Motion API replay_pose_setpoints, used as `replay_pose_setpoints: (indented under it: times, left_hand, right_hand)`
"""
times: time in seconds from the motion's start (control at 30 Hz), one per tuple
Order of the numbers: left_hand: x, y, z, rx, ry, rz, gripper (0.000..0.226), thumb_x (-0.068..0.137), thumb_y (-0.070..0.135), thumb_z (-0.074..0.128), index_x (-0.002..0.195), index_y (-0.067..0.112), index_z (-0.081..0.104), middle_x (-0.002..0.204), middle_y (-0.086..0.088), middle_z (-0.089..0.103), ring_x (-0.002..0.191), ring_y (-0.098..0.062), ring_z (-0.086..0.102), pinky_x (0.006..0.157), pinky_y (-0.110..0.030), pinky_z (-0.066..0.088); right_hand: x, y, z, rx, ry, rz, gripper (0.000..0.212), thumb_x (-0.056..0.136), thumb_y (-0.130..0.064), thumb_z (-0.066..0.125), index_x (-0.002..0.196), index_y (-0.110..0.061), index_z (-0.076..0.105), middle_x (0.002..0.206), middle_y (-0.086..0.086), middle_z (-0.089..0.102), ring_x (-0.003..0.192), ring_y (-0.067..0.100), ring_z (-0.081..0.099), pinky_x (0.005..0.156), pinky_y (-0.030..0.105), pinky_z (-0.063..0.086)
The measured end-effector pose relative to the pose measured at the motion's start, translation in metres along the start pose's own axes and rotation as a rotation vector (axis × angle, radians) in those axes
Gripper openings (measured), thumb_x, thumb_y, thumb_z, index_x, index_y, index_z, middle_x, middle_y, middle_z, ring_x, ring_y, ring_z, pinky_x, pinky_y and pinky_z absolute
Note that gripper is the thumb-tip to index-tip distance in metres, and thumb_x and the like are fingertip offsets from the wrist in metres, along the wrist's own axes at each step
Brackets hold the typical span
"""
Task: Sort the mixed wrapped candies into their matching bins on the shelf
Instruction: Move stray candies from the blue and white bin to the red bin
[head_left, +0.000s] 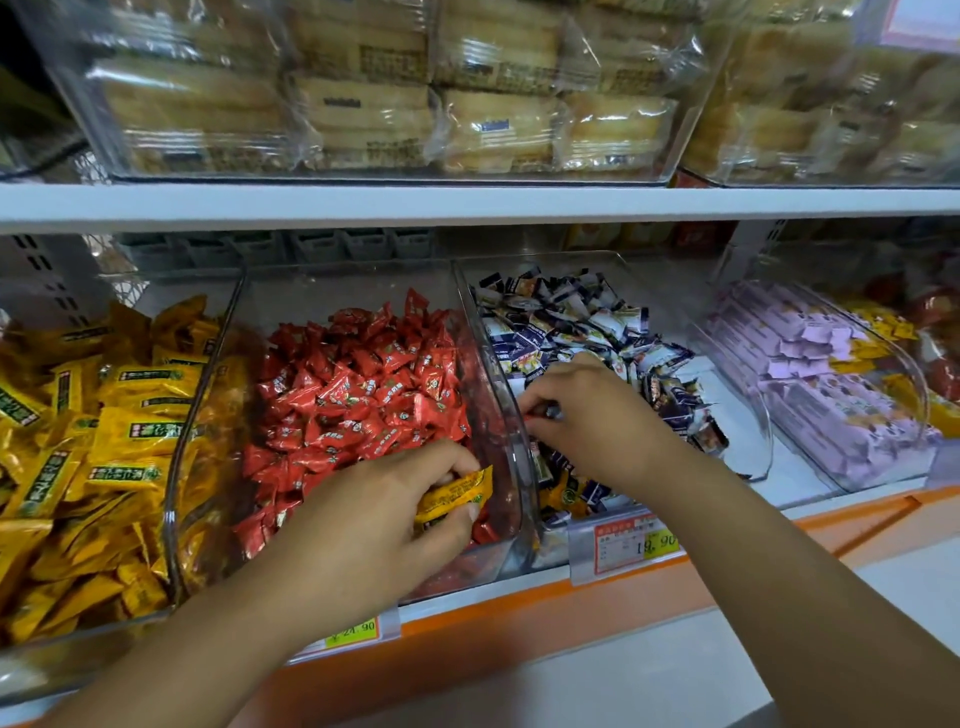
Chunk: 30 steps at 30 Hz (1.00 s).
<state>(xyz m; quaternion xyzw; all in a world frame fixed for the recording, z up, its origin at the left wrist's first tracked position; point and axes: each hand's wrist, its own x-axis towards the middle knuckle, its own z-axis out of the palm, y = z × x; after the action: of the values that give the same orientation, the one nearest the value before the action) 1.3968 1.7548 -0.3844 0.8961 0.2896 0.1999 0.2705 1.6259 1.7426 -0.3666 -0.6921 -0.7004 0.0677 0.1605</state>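
Three clear bins stand side by side on the lower shelf. The left bin holds yellow candies, the middle bin red candies, the right bin blue-and-white candies. My left hand hovers over the front of the red bin and grips a yellow candy. My right hand reaches into the blue-and-white bin and pinches a small candy with a red end between thumb and fingers. A few yellow candies lie mixed in at the front of that bin.
A bin of purple wrapped bars stands further right. Clear bins of wrapped cakes fill the upper shelf. Price tags hang on the orange shelf edge in front of the bins.
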Motion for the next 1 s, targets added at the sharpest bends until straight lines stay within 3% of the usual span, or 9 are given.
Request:
replay_pose_setpoints:
  times: [0.2, 0.3, 0.37, 0.47, 0.53, 0.6, 0.7, 0.83, 1.0]
  left_hand:
    - [-0.001, 0.001, -0.001, 0.007, 0.044, 0.002, 0.009, 0.092, 0.045, 0.044, 0.099, 0.041, 0.042, 0.081, 0.014, 0.053, 0.064, -0.014, 0.051, 0.057, -0.036, 0.041]
    - [0.001, 0.001, -0.001, -0.010, 0.033, 0.000, 0.008, 0.096, 0.036, 0.049, 0.099, 0.040, 0.042, 0.076, 0.011, 0.052, 0.060, -0.016, 0.049, 0.054, -0.040, 0.039]
    - [0.001, 0.002, -0.001, -0.011, 0.022, -0.003, 0.006, 0.096, 0.039, 0.047, 0.098, 0.040, 0.042, 0.078, 0.011, 0.052, 0.061, -0.016, 0.049, 0.054, -0.040, 0.039]
    - [0.000, 0.003, -0.002, 0.005, -0.001, -0.007, 0.008, 0.092, 0.041, 0.048, 0.099, 0.040, 0.044, 0.082, 0.015, 0.053, 0.061, -0.014, 0.049, 0.054, -0.037, 0.038]
    - [0.000, 0.002, -0.001, 0.015, -0.008, -0.018, 0.011, 0.089, 0.043, 0.047, 0.099, 0.040, 0.045, 0.081, 0.016, 0.054, 0.061, -0.012, 0.050, 0.054, -0.035, 0.038]
    - [-0.001, 0.002, -0.001, 0.026, -0.009, -0.024, 0.013, 0.086, 0.046, 0.044, 0.099, 0.041, 0.044, 0.081, 0.018, 0.054, 0.061, -0.011, 0.050, 0.053, -0.032, 0.036]
    - [-0.002, 0.001, -0.001, 0.045, -0.012, -0.018, 0.015, 0.085, 0.047, 0.043, 0.099, 0.043, 0.043, 0.082, 0.019, 0.054, 0.062, -0.010, 0.050, 0.054, -0.030, 0.036]
    - [0.000, 0.000, -0.001, 0.035, -0.020, -0.029, 0.009, 0.091, 0.044, 0.048, 0.098, 0.043, 0.043, 0.082, 0.020, 0.054, 0.063, -0.010, 0.050, 0.055, -0.031, 0.037]
    - [0.000, -0.001, 0.000, 0.038, -0.018, -0.015, 0.014, 0.085, 0.048, 0.044, 0.098, 0.043, 0.043, 0.082, 0.019, 0.054, 0.065, -0.011, 0.050, 0.054, -0.030, 0.036]
  right_hand:
    - [-0.017, 0.001, -0.027, 0.302, 0.068, 0.098, 0.011, 0.091, -0.026, 0.064, 0.089, -0.036, 0.069, 0.074, -0.022, 0.061, 0.073, -0.012, 0.056, 0.060, 0.005, 0.040]
    - [-0.024, -0.009, -0.032, 0.434, 0.284, 0.096, 0.012, 0.090, -0.027, 0.064, 0.089, -0.039, 0.067, 0.074, -0.019, 0.064, 0.071, -0.003, 0.057, 0.059, 0.008, 0.042]
    - [-0.023, -0.023, -0.034, 0.544, 0.365, 0.045, 0.017, 0.091, -0.026, 0.063, 0.102, -0.038, 0.068, 0.080, -0.025, 0.064, 0.074, -0.004, 0.057, 0.062, 0.009, 0.043]
    - [-0.017, -0.030, -0.035, 0.497, 0.158, -0.013, 0.031, 0.094, -0.029, 0.058, 0.124, -0.040, 0.061, 0.107, -0.028, 0.062, 0.089, -0.011, 0.056, 0.075, 0.007, 0.045]
    - [-0.018, -0.018, -0.043, 0.406, -0.005, 0.032, 0.021, 0.094, -0.029, 0.060, 0.110, -0.041, 0.066, 0.099, -0.026, 0.065, 0.088, -0.009, 0.059, 0.074, 0.006, 0.046]
    - [-0.024, -0.001, -0.051, 0.250, -0.194, 0.081, 0.015, 0.091, -0.029, 0.064, 0.092, -0.043, 0.068, 0.089, -0.022, 0.067, 0.081, 0.000, 0.064, 0.070, 0.014, 0.050]
    - [-0.034, 0.008, -0.046, 0.047, -0.412, 0.120, 0.015, 0.089, -0.037, 0.065, 0.102, -0.042, 0.068, 0.100, -0.023, 0.063, 0.094, 0.000, 0.056, 0.072, 0.011, 0.042]
    - [-0.033, 0.007, -0.030, -0.189, -0.466, 0.078, 0.040, 0.089, -0.049, 0.060, 0.128, -0.047, 0.052, 0.120, -0.014, 0.045, 0.116, 0.011, 0.029, 0.100, 0.032, 0.035]
    - [-0.025, 0.007, -0.019, -0.147, -0.459, 0.060, 0.024, 0.087, -0.037, 0.065, 0.110, -0.042, 0.060, 0.100, -0.009, 0.032, 0.105, 0.013, 0.027, 0.096, 0.037, 0.040]
